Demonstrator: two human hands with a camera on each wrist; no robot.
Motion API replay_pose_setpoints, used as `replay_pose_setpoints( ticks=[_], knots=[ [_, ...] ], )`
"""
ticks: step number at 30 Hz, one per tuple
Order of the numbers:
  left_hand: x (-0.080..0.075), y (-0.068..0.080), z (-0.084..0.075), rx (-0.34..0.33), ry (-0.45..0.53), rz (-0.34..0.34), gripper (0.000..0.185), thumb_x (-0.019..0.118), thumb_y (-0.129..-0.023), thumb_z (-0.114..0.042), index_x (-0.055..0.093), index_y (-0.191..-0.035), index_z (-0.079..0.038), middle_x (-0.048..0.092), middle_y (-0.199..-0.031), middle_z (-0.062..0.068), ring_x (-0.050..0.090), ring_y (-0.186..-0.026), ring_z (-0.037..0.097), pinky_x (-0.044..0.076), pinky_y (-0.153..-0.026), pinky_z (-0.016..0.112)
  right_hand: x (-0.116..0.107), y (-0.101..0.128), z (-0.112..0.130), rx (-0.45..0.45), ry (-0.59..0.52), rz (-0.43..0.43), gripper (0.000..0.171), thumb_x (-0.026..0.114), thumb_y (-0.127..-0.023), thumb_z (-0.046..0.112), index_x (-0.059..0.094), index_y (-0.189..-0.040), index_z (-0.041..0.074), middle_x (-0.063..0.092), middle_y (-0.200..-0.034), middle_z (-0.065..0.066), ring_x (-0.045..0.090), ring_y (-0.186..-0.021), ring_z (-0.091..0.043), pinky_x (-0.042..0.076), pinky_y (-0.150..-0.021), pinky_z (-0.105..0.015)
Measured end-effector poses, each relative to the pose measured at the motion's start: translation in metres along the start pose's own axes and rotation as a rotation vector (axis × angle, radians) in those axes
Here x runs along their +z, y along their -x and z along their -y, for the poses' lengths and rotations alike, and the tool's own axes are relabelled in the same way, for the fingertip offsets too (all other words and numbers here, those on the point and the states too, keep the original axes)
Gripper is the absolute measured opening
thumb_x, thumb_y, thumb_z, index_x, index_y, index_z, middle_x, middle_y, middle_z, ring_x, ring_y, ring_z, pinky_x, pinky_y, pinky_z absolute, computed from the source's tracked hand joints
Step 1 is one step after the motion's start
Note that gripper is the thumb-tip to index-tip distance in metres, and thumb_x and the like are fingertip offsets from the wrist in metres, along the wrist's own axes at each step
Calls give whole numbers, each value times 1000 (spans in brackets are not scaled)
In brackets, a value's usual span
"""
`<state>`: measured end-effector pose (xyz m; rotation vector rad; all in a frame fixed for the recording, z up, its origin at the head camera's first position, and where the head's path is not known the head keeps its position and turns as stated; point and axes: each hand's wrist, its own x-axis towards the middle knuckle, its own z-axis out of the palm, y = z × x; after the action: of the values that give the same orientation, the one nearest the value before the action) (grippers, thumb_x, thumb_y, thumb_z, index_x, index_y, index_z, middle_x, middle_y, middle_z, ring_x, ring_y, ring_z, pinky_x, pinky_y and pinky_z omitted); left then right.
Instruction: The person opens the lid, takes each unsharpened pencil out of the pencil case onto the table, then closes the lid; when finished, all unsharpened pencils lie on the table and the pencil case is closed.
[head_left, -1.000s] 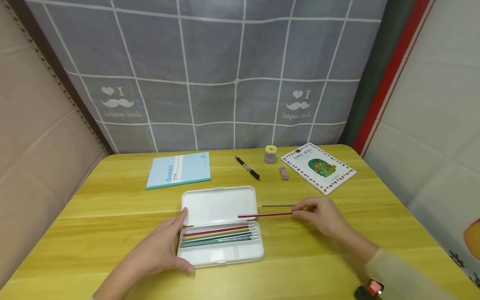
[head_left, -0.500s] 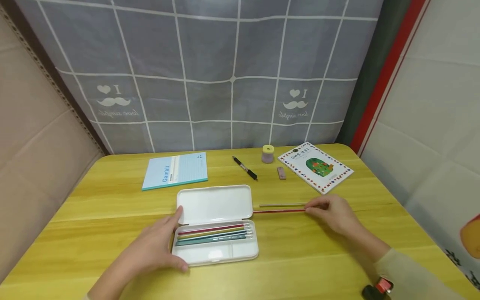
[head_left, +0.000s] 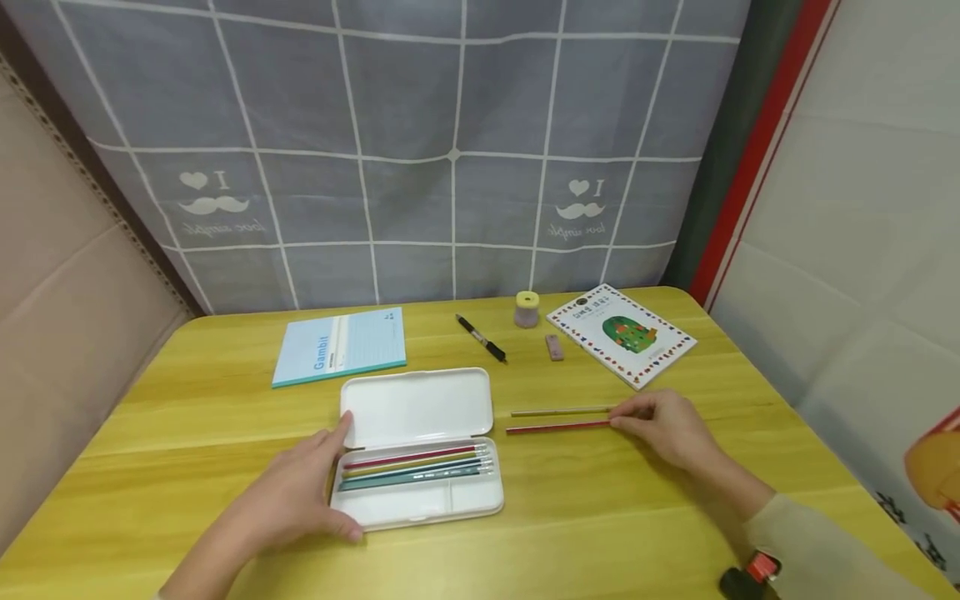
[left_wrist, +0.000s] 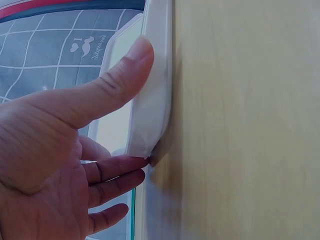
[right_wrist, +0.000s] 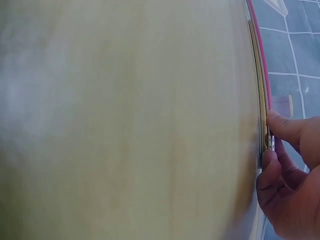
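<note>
My right hand (head_left: 663,427) pinches the end of a red pencil (head_left: 558,427) between thumb and fingers, close over the table. A gold pencil (head_left: 558,412) lies just behind it, its right end hidden by my fingertips. In the right wrist view, the red pencil (right_wrist: 261,47) runs up from my thumb beside the gold one. My left hand (head_left: 288,492) rests against the left end of a white pencil case (head_left: 405,505), its thumb at the front corner. The case's lid (head_left: 416,408) is folded back. Several red, gold and teal pencils (head_left: 412,467) lie in its back compartment.
Behind the case are a blue notebook (head_left: 341,346), a black pen (head_left: 481,337) and a yellow-topped sharpener-like pot (head_left: 527,309). A pink eraser (head_left: 554,347) sits near a white illustrated booklet (head_left: 621,335). A grey checked curtain (head_left: 405,192) hangs behind the table.
My right hand has drawn the red pencil rightward, away from over the case, and lowered it in front of the gold pencil. My left hand stays at the case. The head view has shifted slightly.
</note>
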<state>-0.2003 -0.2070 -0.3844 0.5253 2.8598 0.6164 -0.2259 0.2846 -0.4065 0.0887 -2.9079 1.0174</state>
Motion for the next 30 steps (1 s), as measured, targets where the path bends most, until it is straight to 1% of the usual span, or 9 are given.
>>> replay_pose_setpoints(
  ticks=[4,9,14,21,26,30],
  knots=[
    [-1,-1,1,14,-14,0,153,94,-48,-67,22,-163,6,46,-154,30,45,-138,53,33,-110,73,1,0,0,18,1,6,4,83,-91,18,85,-93,16,78,-96,1,68,-93,-16,53,-87,-40],
    [-1,-2,2,22,-22,0,154,94,-48,-67,22,-163,6,48,-152,29,46,-136,53,35,-110,71,0,0,-1,10,21,11,5,83,-91,20,85,-93,17,78,-96,1,70,-95,-19,55,-89,-46],
    [-1,-3,3,7,-1,10,156,94,-46,-68,22,-163,6,47,-153,29,44,-138,53,34,-112,71,-1,-1,-2,2,45,29,7,81,-93,22,85,-92,16,79,-97,1,71,-96,-21,55,-92,-52],
    [-1,-3,4,7,30,14,156,94,-46,-70,23,-162,6,45,-155,30,42,-140,53,33,-113,70,-2,-2,-1,0,67,48,5,81,-92,19,85,-92,15,79,-98,-1,71,-99,-25,55,-93,-54],
    [-1,-4,5,14,48,12,156,94,-46,-69,22,-163,6,43,-156,30,41,-141,52,35,-114,67,-3,-3,0,6,63,58,4,82,-91,16,85,-93,16,79,-98,0,70,-97,-22,56,-92,-52],
    [-1,-5,6,16,53,12,157,93,-46,-70,21,-163,5,44,-156,29,41,-141,51,36,-115,66,-4,-3,4,22,54,56,4,83,-90,18,85,-93,18,79,-97,0,67,-92,-17,55,-87,-44]
  ],
)
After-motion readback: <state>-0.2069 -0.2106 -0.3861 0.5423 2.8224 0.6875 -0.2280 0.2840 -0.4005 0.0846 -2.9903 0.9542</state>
